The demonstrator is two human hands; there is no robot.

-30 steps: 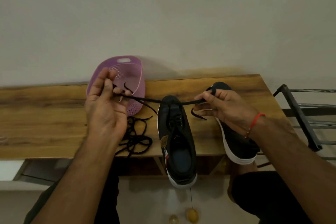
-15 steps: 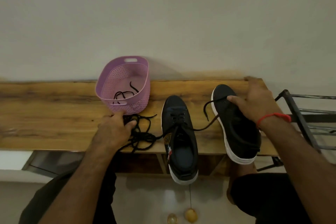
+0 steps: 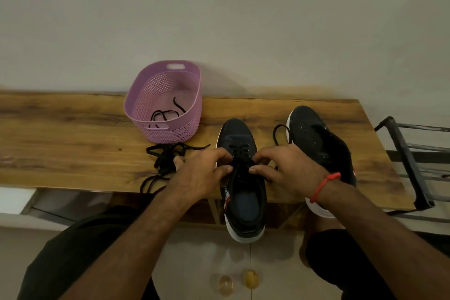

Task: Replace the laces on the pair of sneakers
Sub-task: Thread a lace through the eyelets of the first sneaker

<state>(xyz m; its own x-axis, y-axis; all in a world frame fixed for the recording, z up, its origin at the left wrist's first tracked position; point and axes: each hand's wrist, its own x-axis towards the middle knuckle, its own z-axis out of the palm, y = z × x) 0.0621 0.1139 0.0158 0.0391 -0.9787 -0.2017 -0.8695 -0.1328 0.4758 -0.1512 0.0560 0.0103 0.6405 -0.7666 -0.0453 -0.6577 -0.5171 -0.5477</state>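
Two black sneakers with white soles stand on the wooden bench (image 3: 73,134): a partly laced sneaker (image 3: 243,192) at the middle and an unlaced sneaker (image 3: 319,143) to its right. One lilac perforated basket (image 3: 168,102) sits by the wall. Black laces fall in three lots: one lace in the basket (image 3: 165,114), one loose heap of lace (image 3: 165,161) on the bench, strand count not clear, and one lace threaded through the middle shoe, its loop (image 3: 280,131) showing between the pair. Two hands meet over the eyelets, left hand (image 3: 202,173) and right hand (image 3: 287,168). One red wrist thread (image 3: 323,184). One dark metal rack (image 3: 414,161). Two small rounded knobs (image 3: 250,279) below.
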